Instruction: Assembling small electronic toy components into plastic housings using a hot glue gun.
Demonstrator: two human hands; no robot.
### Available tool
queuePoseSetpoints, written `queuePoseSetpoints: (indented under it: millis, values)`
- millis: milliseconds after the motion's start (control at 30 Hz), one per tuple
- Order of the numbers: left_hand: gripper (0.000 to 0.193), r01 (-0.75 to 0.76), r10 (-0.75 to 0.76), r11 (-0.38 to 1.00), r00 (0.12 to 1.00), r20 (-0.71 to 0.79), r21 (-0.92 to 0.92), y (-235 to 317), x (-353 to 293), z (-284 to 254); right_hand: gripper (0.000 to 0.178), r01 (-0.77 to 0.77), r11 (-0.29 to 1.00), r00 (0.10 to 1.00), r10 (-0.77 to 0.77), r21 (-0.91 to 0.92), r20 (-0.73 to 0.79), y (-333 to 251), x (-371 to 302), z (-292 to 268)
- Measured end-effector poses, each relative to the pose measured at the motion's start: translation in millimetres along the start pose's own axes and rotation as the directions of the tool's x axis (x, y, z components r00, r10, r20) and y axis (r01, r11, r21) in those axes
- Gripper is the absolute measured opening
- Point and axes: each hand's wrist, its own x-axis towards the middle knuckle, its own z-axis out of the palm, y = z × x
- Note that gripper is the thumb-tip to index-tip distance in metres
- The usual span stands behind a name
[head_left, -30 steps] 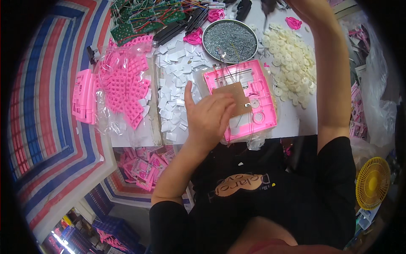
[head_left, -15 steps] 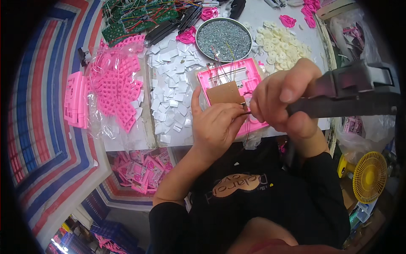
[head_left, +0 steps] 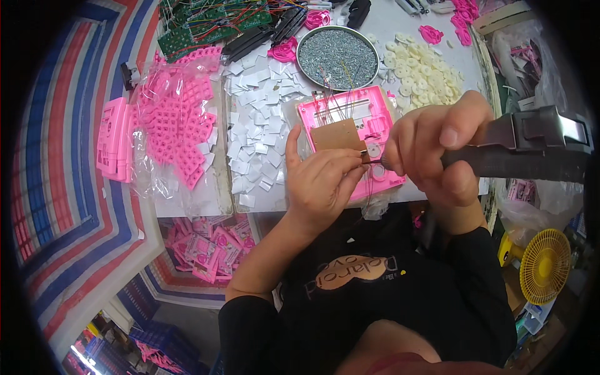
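Note:
My right hand grips a dark electric screwdriver held sideways, its thin bit pointing left. At the bit's tip, the thumb and fingers of my left hand are pinched together; whatever they hold is hidden. Both hands are over an open pink plastic housing. A brown circuit board lies inside it, just beyond my left fingers, with thin wires running up from its far edge. My left index finger sticks up beside the housing's left side.
Small screws fill a round metal tray behind the housing. White pieces lie to the left, cream discs to the right. Farther left are pink moulded parts in clear plastic. Green circuit boards with wires sit far left.
My right hand and the screwdriver have shifted slightly right, showing more of the bit. My left hand stays pinched in nearly the same place. The whole view has shifted a little.

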Motion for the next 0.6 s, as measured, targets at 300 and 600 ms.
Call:
queuePoseSetpoints:
  millis: [300,600]
  values:
    - [0.013,-0.014,0.014,1.000,0.999,0.029,0.003,-2,-2,-3,0.034,-0.016,0.998,1.000,0.016,-0.058,0.004,5,-3,3]
    - [0.014,-0.003,-0.059,0.952,0.980,0.192,0.307,-6,-4,-10,0.023,-0.045,0.942,0.997,0.021,-0.334,-0.078,45,8,-22]
